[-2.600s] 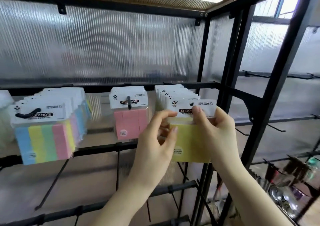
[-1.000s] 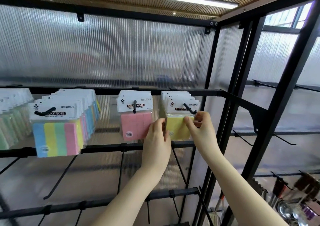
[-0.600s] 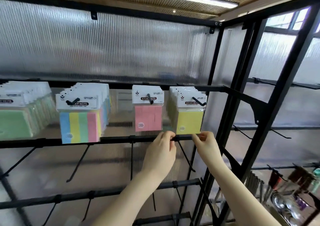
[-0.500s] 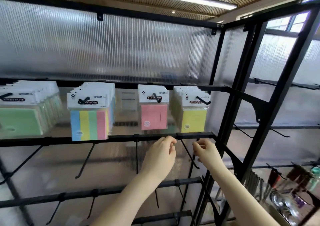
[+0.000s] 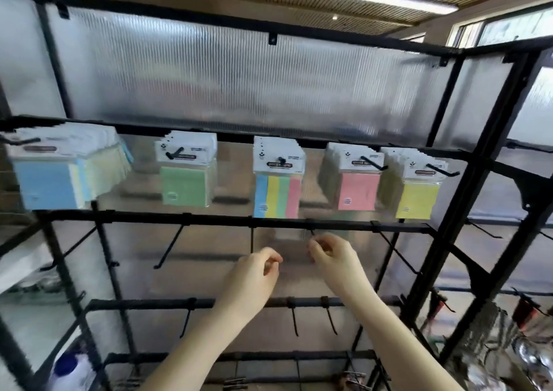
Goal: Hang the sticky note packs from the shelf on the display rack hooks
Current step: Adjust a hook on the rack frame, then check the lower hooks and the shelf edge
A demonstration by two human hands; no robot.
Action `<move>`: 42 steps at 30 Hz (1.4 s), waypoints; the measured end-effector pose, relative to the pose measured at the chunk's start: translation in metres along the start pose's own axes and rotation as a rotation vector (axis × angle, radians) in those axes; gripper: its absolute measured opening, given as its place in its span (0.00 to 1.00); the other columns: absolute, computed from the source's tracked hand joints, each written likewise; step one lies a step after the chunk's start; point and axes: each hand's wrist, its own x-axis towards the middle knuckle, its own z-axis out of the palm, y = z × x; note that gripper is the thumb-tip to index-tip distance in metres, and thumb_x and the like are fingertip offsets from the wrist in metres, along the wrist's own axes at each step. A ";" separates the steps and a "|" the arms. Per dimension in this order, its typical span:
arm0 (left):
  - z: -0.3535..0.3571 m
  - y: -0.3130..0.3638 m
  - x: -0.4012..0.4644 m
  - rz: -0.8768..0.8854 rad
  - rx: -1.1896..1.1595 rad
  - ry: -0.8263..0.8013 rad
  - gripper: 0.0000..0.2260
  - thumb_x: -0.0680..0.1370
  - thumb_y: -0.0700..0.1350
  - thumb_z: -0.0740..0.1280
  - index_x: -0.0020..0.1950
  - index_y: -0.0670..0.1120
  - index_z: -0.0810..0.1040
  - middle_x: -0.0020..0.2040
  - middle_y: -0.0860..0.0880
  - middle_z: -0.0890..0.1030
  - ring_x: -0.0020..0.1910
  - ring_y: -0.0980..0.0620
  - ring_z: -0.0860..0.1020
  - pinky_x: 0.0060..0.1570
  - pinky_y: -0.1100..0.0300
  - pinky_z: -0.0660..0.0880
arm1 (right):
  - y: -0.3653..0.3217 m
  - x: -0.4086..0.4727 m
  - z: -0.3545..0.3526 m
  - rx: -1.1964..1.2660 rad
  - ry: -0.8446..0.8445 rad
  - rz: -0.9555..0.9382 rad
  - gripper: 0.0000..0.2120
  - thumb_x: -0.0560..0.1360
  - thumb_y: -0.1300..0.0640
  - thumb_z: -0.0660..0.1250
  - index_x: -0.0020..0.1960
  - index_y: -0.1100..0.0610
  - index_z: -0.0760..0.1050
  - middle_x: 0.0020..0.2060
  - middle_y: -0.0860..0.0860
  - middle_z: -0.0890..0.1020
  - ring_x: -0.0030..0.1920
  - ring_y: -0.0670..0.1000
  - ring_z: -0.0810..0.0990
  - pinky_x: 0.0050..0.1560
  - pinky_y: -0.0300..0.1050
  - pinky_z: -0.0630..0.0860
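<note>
Sticky note packs hang in a row from the top bar's hooks: blue packs (image 5: 49, 185) at far left, green packs (image 5: 185, 185), striped multicolour packs (image 5: 276, 196), pink packs (image 5: 357, 191) and yellow packs (image 5: 417, 197) at the right. My left hand (image 5: 254, 280) and my right hand (image 5: 335, 260) hover below the second bar, under the striped and pink packs. Both have loosely curled fingers and hold nothing.
The black display rack (image 5: 299, 224) has bare hooks (image 5: 167, 250) on its lower bars. A ribbed translucent panel backs it. A thick black post (image 5: 472, 187) stands at the right, with shiny goods (image 5: 508, 339) beyond it. A blue-capped bottle (image 5: 70, 366) sits at lower left.
The yellow pack I held went onto the right hook and both hands let go. They dropped below the second bar while my view swung left, showing more packs.
</note>
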 end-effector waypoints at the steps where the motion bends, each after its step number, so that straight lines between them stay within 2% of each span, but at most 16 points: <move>1: -0.015 -0.013 -0.008 -0.022 -0.003 0.004 0.09 0.80 0.46 0.62 0.58 0.51 0.77 0.53 0.54 0.80 0.52 0.58 0.78 0.50 0.63 0.77 | -0.014 -0.005 0.017 0.005 -0.023 -0.011 0.10 0.79 0.54 0.62 0.46 0.58 0.78 0.38 0.50 0.82 0.40 0.50 0.80 0.41 0.45 0.76; 3: -0.039 -0.034 -0.022 -0.061 -0.005 0.007 0.09 0.81 0.46 0.61 0.59 0.51 0.76 0.54 0.54 0.80 0.51 0.59 0.78 0.49 0.65 0.76 | -0.034 -0.011 0.045 0.020 -0.063 -0.029 0.09 0.78 0.54 0.62 0.47 0.58 0.78 0.38 0.49 0.81 0.41 0.49 0.79 0.42 0.45 0.76; 6: -0.085 -0.071 -0.052 -0.152 0.024 0.071 0.08 0.81 0.47 0.61 0.58 0.52 0.76 0.53 0.56 0.80 0.50 0.60 0.78 0.45 0.67 0.75 | -0.070 -0.024 0.096 0.048 -0.165 -0.084 0.08 0.78 0.53 0.63 0.48 0.55 0.78 0.38 0.46 0.80 0.40 0.46 0.79 0.39 0.37 0.74; 9: -0.127 -0.102 -0.081 -0.242 0.052 0.149 0.07 0.80 0.45 0.62 0.56 0.51 0.78 0.53 0.55 0.81 0.52 0.57 0.79 0.47 0.64 0.75 | -0.103 -0.043 0.142 0.051 -0.287 -0.163 0.08 0.79 0.54 0.61 0.47 0.57 0.77 0.39 0.49 0.81 0.43 0.50 0.80 0.44 0.43 0.76; 12: -0.167 -0.130 -0.113 -0.348 0.064 0.200 0.08 0.80 0.44 0.62 0.56 0.51 0.78 0.53 0.55 0.81 0.51 0.58 0.79 0.51 0.58 0.77 | -0.136 -0.062 0.188 0.083 -0.396 -0.248 0.07 0.79 0.55 0.61 0.44 0.50 0.75 0.38 0.44 0.80 0.41 0.45 0.79 0.41 0.36 0.76; 15: -0.201 -0.155 -0.144 -0.447 0.097 0.278 0.08 0.79 0.46 0.63 0.55 0.54 0.78 0.51 0.57 0.82 0.50 0.58 0.79 0.51 0.55 0.78 | -0.164 -0.080 0.230 0.102 -0.509 -0.330 0.07 0.79 0.57 0.61 0.48 0.54 0.78 0.41 0.46 0.81 0.43 0.48 0.80 0.46 0.40 0.77; 16: -0.213 -0.165 -0.156 -0.484 0.111 0.313 0.07 0.79 0.46 0.63 0.54 0.55 0.78 0.50 0.58 0.82 0.49 0.58 0.80 0.51 0.54 0.78 | -0.175 -0.087 0.247 0.107 -0.550 -0.361 0.07 0.79 0.57 0.61 0.48 0.54 0.78 0.40 0.46 0.80 0.43 0.48 0.79 0.45 0.37 0.75; 18: -0.230 -0.178 -0.173 -0.533 0.117 0.355 0.06 0.79 0.46 0.64 0.52 0.56 0.78 0.47 0.58 0.82 0.47 0.58 0.80 0.51 0.52 0.78 | -0.191 -0.097 0.272 0.117 -0.600 -0.402 0.07 0.79 0.57 0.62 0.45 0.52 0.77 0.38 0.45 0.79 0.41 0.48 0.78 0.38 0.29 0.70; 21: -0.260 -0.202 -0.198 -0.605 0.105 0.421 0.09 0.78 0.42 0.64 0.46 0.58 0.76 0.43 0.56 0.82 0.42 0.55 0.81 0.48 0.51 0.78 | -0.218 -0.110 0.316 0.119 -0.691 -0.445 0.07 0.79 0.57 0.61 0.45 0.53 0.77 0.39 0.48 0.80 0.41 0.49 0.78 0.37 0.35 0.67; 24: -0.288 -0.227 -0.214 -0.665 0.096 0.472 0.11 0.78 0.39 0.62 0.45 0.57 0.75 0.42 0.53 0.82 0.41 0.52 0.81 0.47 0.50 0.77 | -0.240 -0.122 0.354 0.130 -0.763 -0.470 0.09 0.79 0.58 0.61 0.41 0.49 0.73 0.36 0.45 0.78 0.38 0.46 0.76 0.35 0.32 0.67; 25: -0.297 -0.235 -0.217 -0.683 0.101 0.480 0.11 0.78 0.39 0.62 0.45 0.56 0.75 0.42 0.52 0.82 0.41 0.51 0.81 0.48 0.50 0.77 | -0.246 -0.125 0.367 0.153 -0.783 -0.469 0.10 0.78 0.59 0.61 0.40 0.49 0.74 0.37 0.45 0.80 0.38 0.46 0.77 0.38 0.33 0.70; 28: -0.321 -0.265 -0.223 -0.728 0.117 0.500 0.10 0.77 0.39 0.62 0.46 0.54 0.76 0.43 0.51 0.83 0.44 0.51 0.81 0.48 0.51 0.77 | -0.268 -0.130 0.406 0.173 -0.835 -0.461 0.08 0.78 0.58 0.61 0.46 0.55 0.79 0.42 0.48 0.82 0.45 0.51 0.81 0.49 0.45 0.76; 33: -0.368 -0.324 -0.223 -0.800 0.185 0.483 0.09 0.78 0.38 0.61 0.50 0.49 0.78 0.45 0.50 0.83 0.45 0.51 0.80 0.49 0.52 0.76 | -0.312 -0.125 0.483 0.246 -0.864 -0.479 0.08 0.78 0.60 0.61 0.46 0.55 0.78 0.43 0.49 0.83 0.46 0.53 0.81 0.51 0.49 0.76; 36: -0.400 -0.357 -0.220 -0.855 0.251 0.441 0.09 0.78 0.38 0.60 0.52 0.48 0.78 0.49 0.51 0.82 0.46 0.52 0.80 0.49 0.56 0.76 | -0.337 -0.118 0.530 0.268 -0.873 -0.452 0.08 0.78 0.61 0.61 0.44 0.54 0.78 0.41 0.50 0.82 0.44 0.52 0.81 0.50 0.48 0.77; 42: -0.452 -0.414 -0.221 -0.882 0.313 0.455 0.11 0.78 0.36 0.59 0.55 0.45 0.79 0.51 0.49 0.82 0.48 0.50 0.79 0.51 0.54 0.75 | -0.375 -0.113 0.604 0.283 -0.921 -0.430 0.09 0.78 0.61 0.60 0.46 0.56 0.78 0.40 0.49 0.81 0.44 0.52 0.80 0.49 0.47 0.76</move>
